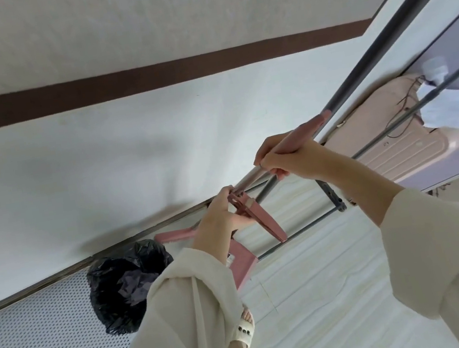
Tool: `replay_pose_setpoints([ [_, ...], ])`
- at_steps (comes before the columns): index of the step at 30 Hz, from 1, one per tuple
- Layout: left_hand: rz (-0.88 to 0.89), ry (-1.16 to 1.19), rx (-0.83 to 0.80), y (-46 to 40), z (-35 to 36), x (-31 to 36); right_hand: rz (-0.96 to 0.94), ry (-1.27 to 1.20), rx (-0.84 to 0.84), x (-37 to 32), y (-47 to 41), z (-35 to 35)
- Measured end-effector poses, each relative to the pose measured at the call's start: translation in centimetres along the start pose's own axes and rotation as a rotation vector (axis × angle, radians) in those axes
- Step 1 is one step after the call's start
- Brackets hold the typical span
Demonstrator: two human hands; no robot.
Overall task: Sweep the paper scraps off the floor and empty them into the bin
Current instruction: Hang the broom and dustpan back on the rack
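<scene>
While the right hand point(286, 155) curls around the pink-gripped broom handle point(300, 134), the left hand point(218, 221) grips the pink dustpan point(245, 259) by its handle clip, beside the bin point(125, 285) lined with a black bag, by the wall.

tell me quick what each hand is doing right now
Left hand: grips the pink clip on the handle.
Right hand: grips the broom handle.

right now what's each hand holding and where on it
The right hand grips the broom handle at its pink upper grip. The left hand holds the pink dustpan by the clip at its top.
</scene>
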State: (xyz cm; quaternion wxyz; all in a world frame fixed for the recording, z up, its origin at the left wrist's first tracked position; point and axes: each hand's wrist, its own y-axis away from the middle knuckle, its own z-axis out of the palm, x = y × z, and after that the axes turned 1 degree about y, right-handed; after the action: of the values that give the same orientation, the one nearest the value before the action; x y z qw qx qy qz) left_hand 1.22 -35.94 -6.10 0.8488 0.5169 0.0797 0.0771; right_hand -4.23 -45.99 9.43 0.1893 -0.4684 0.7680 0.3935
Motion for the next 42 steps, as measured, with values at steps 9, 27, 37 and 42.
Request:
replay_pose_setpoints([
  [9,0.023,-0.083,0.086,0.5,0.9,0.3,-0.067,0.053,-0.013,-0.7,-0.1,0.1],
  [27,0.085,-0.154,0.200,0.2,-0.1,2.2,-0.018,-0.004,-0.008,0.1,-1.1,1.2],
  [37,0.154,-0.272,0.220,-0.1,1.2,3.2,-0.010,0.006,0.002,-0.6,-2.1,1.1],
  [42,0.166,-0.314,0.151,-0.2,1.1,4.8,0.021,0.011,0.033,-2.0,-4.1,1.3],
])
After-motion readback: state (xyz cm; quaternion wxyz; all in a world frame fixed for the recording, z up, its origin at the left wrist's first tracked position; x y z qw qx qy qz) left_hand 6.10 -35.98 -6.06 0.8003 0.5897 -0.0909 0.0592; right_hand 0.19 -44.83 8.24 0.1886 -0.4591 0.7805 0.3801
